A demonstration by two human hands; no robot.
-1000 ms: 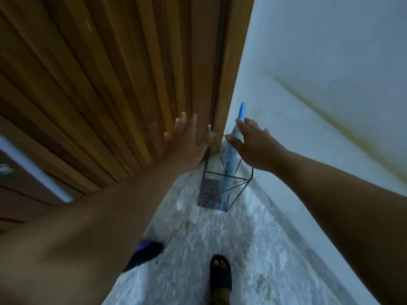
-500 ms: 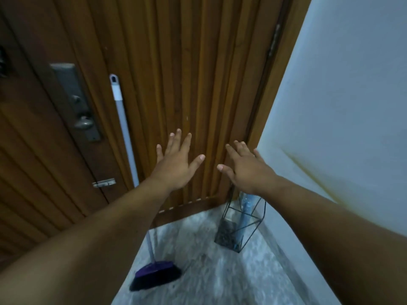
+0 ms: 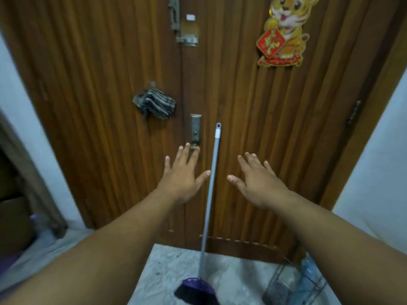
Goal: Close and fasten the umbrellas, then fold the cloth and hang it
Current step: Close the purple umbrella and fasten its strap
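Both grips wide, left hand [image 3: 181,177], right hand [image 3: 259,183], now flanking broom [image 3: 211,183]; cloth [image 3: 155,103] newly visible

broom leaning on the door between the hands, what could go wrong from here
1. The broom only leans on the door; the left hand and right hand are open on either side, so a brush of its handle could tip it.
2. The cloth hangs bunched high on the door; a careless pull might drop it.
3. The wire stand sits near the right arm and could be kicked.
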